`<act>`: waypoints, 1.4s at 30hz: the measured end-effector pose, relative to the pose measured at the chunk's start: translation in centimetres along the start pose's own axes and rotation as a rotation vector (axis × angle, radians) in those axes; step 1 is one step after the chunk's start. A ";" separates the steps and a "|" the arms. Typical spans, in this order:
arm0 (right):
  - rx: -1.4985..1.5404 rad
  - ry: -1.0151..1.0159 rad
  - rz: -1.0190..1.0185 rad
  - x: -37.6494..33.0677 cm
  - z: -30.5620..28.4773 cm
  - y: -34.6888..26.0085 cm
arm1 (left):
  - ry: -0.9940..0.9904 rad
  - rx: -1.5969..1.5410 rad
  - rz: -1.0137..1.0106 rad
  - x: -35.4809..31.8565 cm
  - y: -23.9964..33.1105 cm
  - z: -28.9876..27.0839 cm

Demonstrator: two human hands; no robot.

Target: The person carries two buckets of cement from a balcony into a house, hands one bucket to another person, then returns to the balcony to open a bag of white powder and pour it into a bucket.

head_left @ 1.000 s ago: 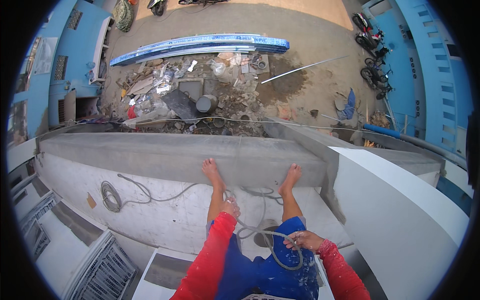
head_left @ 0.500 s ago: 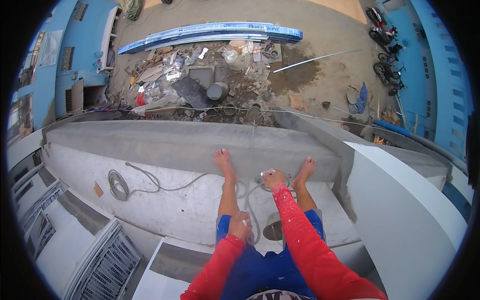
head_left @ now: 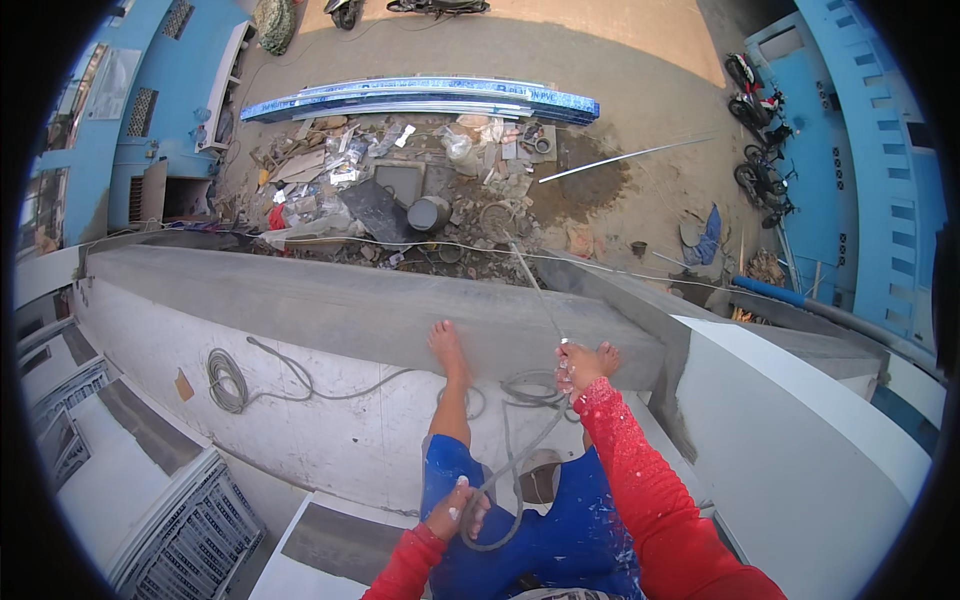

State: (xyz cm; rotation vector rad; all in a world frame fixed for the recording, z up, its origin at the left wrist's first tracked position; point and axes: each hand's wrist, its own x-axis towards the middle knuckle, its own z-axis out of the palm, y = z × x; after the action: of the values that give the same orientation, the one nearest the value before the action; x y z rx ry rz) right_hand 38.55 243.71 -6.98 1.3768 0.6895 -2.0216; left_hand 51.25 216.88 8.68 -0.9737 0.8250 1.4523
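Clamping on the rope [head_left: 515,461] is done by the right hand's [head_left: 577,368] grip; the left hand's [head_left: 458,510] closure cannot be told. Tension is best kept even, slack clear of the feet [head_left: 448,350]. Grey, pliable rope is looped between hands, run straight over the smooth cement ledge [head_left: 300,300].

Outdoor building site: a bare concrete ledge [head_left: 300,297] above a yard [head_left: 660,75] with rubble [head_left: 300,166], a bucket [head_left: 428,214] and long bundles [head_left: 420,98].
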 end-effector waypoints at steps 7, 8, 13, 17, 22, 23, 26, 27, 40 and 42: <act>-0.679 0.173 -0.022 -31.7 7.5 -3.7 | -0.187 -0.219 0.067 20.9 12.3 5.9; -0.885 0.202 -0.032 -37.9 9.2 -4.1 | -0.219 -0.428 0.061 21.7 13.3 7.8; -1.697 0.464 -0.588 -68.7 14.4 0.4 | 0.044 -0.948 0.123 15.4 23.4 16.6; -1.222 1.011 -0.901 -78.7 10.6 8.3 | -0.278 -1.155 0.260 -6.4 30.2 19.1; -0.834 1.223 -1.178 -82.1 -5.6 11.8 | -1.008 -1.019 0.205 -27.8 23.3 22.4; -0.782 1.194 -1.234 -82.2 -9.0 12.4 | -1.032 -1.027 0.226 -31.1 21.9 22.7; -0.682 1.176 -1.384 -77.4 -20.2 13.2 | -1.195 -0.892 0.365 -41.2 14.1 25.3; -0.725 1.158 -1.394 -74.9 -22.2 11.4 | -1.201 -0.864 0.432 -41.6 12.1 25.2; -0.654 0.732 -1.380 -48.5 -25.5 15.1 | -1.265 -0.733 0.913 -44.0 -12.9 29.2; -0.635 0.675 -1.362 -45.9 -25.5 16.9 | -1.267 -0.744 0.836 -44.5 -14.3 29.2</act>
State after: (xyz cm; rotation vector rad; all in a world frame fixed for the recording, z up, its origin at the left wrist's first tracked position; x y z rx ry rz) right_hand 80.08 258.18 26.23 1.2188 2.8530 -1.6783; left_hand 62.62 226.52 61.71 0.0405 -0.3780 2.6947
